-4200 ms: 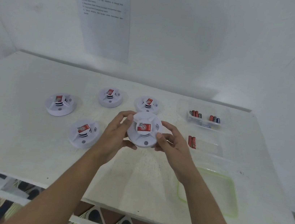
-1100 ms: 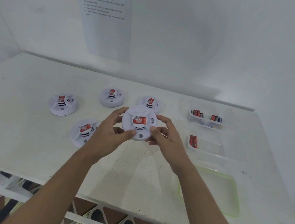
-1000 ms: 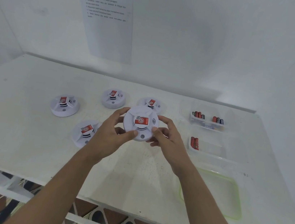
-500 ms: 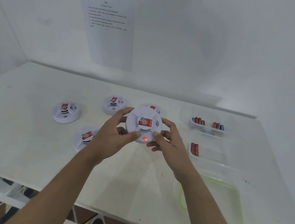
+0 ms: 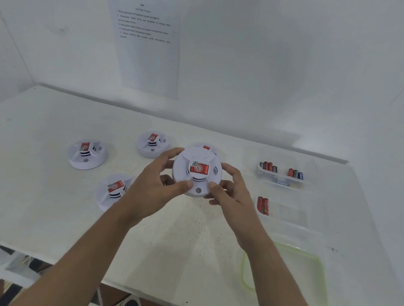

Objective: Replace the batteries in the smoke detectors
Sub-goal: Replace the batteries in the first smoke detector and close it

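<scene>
I hold a round white smoke detector with a red label face up above the table, gripped on both sides by my left hand and my right hand. Both thumbs rest on its near rim beside the small round button. Other white detectors lie on the table: one at far left, one near my left wrist, one behind, and one mostly hidden behind the held one. A clear tray holds several batteries. Two red batteries lie in a nearer clear tray.
A green-rimmed clear lid lies at the near right of the white table. A printed instruction sheet hangs on the back wall. White walls close in the left, back and right sides.
The red light near the held detector's button, lit half a second ago, is now off. My hands and the detector have kept nearly the same pose; the camera has tilted up a little.
</scene>
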A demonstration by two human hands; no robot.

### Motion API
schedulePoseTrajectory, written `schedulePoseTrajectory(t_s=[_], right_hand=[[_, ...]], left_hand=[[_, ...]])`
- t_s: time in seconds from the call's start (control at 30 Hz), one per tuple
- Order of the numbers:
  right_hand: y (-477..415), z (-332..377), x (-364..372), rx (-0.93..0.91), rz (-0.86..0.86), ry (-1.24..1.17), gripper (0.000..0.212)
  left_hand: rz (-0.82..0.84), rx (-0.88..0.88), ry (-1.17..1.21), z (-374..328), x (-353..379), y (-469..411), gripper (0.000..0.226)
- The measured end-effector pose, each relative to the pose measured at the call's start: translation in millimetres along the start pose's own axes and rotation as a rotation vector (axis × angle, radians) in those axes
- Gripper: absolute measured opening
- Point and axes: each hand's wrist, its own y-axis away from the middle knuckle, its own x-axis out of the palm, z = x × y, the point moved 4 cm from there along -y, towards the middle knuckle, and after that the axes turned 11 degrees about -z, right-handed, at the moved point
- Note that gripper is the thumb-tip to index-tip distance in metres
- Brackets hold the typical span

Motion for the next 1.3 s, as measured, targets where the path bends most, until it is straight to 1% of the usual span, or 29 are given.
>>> schedulePoseTrajectory(t_s=[0.13, 0.4, 0.73, 0.9, 1.07, 1.2, 1.3], right_hand=[[1.4, 0.9, -3.3, -0.005, 0.003, 0.016, 0.047], [1.3, -2.9, -6.5, 0.007, 0.005, 0.035, 0.042], [-1.3, -5.1, -4.7, 0.031, 0.006, 0.059, 0.043], [-2.6, -7.2, -2.8, 0.033, -0.002, 0.077, 0.045], [-0.2, -6.8, -2.5, 0.023, -0.016, 0.098, 0.053], [1.0, -11.2, -3.2, 0.009, -0.049, 0.213, 0.049], [1.3, -19.8, -3.2, 0.016, -0.072, 0.309, 0.046]], left_hand=[[0.005, 0.013, -0.031, 0.0, 2.6, -1.0, 0.063], [0.012, 0.01, -0.05, 4.0, 6.5, 0.4, 0.062], [0.013, 0.002, -0.063, 6.4, 6.3, 0.0, 0.063], [0.017, -0.014, -0.058, 9.2, 5.4, -0.6, 0.062], [0.027, -0.038, -0.05, 18.9, 3.7, -1.3, 0.061], [0.013, -0.059, -0.128, 31.1, 2.5, 2.4, 0.059], [-0.02, -0.017, -0.262, 39.0, 5.3, 6.9, 0.055]])
